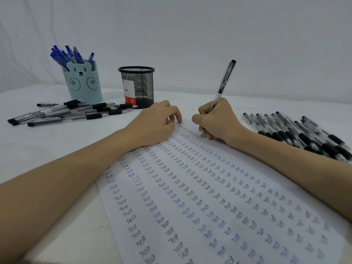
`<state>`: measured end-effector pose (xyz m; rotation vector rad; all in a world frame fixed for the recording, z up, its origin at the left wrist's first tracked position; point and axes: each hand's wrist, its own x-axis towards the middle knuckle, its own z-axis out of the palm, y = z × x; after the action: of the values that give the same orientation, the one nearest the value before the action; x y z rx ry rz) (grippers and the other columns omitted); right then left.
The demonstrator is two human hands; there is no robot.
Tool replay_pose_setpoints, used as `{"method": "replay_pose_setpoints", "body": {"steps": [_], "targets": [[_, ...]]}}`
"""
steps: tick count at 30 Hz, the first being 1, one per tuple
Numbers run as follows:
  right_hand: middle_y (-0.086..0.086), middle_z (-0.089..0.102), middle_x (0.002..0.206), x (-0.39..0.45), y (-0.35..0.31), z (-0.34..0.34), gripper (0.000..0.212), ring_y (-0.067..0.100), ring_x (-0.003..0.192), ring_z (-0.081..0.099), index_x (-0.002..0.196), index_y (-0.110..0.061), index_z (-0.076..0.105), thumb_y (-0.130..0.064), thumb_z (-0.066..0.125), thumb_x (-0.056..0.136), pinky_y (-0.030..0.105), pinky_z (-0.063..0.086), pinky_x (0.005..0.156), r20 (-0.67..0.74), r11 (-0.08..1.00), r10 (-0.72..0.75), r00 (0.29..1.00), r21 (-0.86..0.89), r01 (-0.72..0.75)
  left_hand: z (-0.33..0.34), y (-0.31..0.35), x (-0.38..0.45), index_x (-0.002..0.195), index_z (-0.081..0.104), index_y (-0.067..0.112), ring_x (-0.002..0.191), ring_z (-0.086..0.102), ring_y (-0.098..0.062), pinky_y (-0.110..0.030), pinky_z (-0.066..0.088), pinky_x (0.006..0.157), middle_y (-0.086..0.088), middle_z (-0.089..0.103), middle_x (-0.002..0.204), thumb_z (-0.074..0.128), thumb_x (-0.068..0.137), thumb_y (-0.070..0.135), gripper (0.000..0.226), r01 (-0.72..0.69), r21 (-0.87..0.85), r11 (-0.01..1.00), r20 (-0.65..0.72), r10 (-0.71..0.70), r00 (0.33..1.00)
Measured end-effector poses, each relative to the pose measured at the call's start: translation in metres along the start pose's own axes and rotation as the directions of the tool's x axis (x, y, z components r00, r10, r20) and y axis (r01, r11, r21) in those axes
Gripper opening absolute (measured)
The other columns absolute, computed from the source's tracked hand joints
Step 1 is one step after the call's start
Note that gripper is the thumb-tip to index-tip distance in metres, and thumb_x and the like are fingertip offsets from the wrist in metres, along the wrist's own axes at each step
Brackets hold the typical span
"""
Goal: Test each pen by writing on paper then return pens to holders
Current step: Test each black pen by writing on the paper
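Note:
My right hand (pixel 217 121) grips a black pen (pixel 225 79) upright, its tip down on the far end of a white paper (pixel 219 197) covered with rows of the word "Test" in black and blue. My left hand (pixel 158 121) rests on the paper's far left corner with fingers loosely curled, holding nothing. A light blue bear holder (pixel 83 82) at the back left contains several blue pens (pixel 66 56). Beside it stands a black mesh holder (pixel 138 86) with no pens showing above its rim.
Several black pens (pixel 72 112) lie scattered on the white table in front of the bear holder. Another pile of black pens (pixel 304 134) lies to the right of the paper, close to my right forearm. A white wall rises behind the table.

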<state>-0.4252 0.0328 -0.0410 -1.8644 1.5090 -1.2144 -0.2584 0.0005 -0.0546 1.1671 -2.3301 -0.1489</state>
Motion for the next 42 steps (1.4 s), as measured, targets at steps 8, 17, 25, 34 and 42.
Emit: {"method": "replay_pose_setpoints", "body": {"steps": [8,17,25,34,42], "targets": [[0.006,0.032,0.045,0.000,0.000,0.000,0.044,0.007,0.029,0.044,0.045,-0.015,0.025,0.004,0.052,0.075,0.012,0.024,0.032,0.002,0.999,-0.009,1.000,-0.042,0.009,0.001,-0.001,0.000,0.100,0.062,0.023,0.091,0.047,-0.011,-0.028,0.039,0.080,0.005,0.050,0.098,0.043,0.086,0.009,0.027,0.005,-0.019,1.000,0.000,-0.005,1.000],[0.011,0.030,0.053,0.000,0.001,0.001,0.044,0.008,0.028,0.042,0.046,-0.015,0.024,0.003,0.051,0.075,0.014,0.023,0.033,-0.024,0.998,-0.005,1.000,-0.056,0.004,0.001,0.000,0.000,0.099,0.063,0.022,0.092,0.049,-0.013,-0.030,0.041,0.081,0.004,0.051,0.099,0.042,0.086,0.008,0.028,0.009,-0.023,1.000,-0.004,-0.009,1.000],[0.012,0.033,0.055,0.001,0.002,0.002,0.043,0.008,0.026,0.039,0.046,-0.015,0.024,0.003,0.051,0.074,0.014,0.023,0.033,-0.047,0.998,0.010,0.999,-0.055,-0.013,0.001,0.000,0.000,0.100,0.063,0.021,0.092,0.048,-0.012,-0.029,0.040,0.080,0.004,0.050,0.098,0.043,0.086,0.007,0.028,0.010,-0.030,0.999,-0.001,-0.010,1.000],[0.008,0.040,0.039,0.003,0.002,-0.001,0.041,0.013,0.025,0.033,0.044,-0.011,0.035,-0.001,0.056,0.077,0.013,0.023,0.033,-0.081,0.991,0.110,0.991,0.089,-0.102,-0.001,0.001,-0.001,0.099,0.063,0.023,0.091,0.050,-0.012,-0.036,0.043,0.087,0.005,0.051,0.099,0.044,0.087,0.009,0.027,0.022,-0.015,1.000,0.016,-0.022,1.000],[-0.001,0.038,0.034,0.009,-0.002,-0.011,0.029,0.014,0.032,0.023,0.068,-0.012,0.041,-0.024,0.057,0.089,0.018,0.019,0.040,0.035,0.876,0.346,0.938,0.347,-0.336,-0.025,0.014,-0.006,0.110,0.062,0.034,0.104,0.055,-0.005,-0.033,0.043,0.094,0.015,0.056,0.110,0.042,0.079,0.069,0.051,0.096,0.069,0.993,0.213,-0.109,0.971]]}}
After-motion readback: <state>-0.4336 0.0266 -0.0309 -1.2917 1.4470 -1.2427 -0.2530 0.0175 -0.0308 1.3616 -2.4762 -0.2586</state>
